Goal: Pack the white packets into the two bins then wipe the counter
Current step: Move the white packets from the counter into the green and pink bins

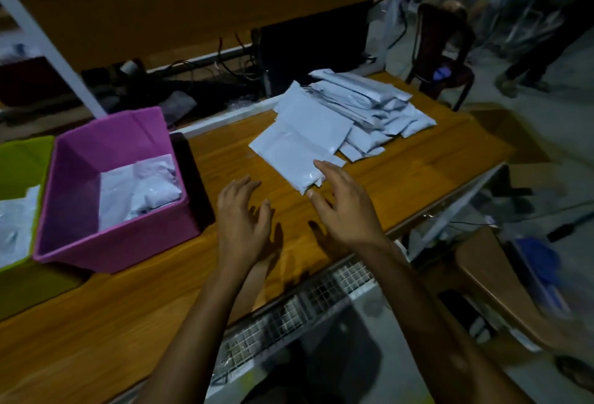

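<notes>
Packets [347, 111] heap at one o'clock on your counter [128, 307]; your right hand [347, 210] spreads wide at the nearest one's corner, contact unclear, left hand [241, 217] loose, empty. Pink bin [112, 252] at nine holds some; green bin [22, 159] is cut off

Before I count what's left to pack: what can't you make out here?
All in the head view:
- Green bin: cut off by the left edge, so its contents show only partly.
- Pink bin: the packets inside overlap in dim light, so no count.
- Pile: upper packets cover the lower ones, so no count.
- Right hand: whether it touches the nearest packet is unclear, as its fingers cover that edge.
</notes>
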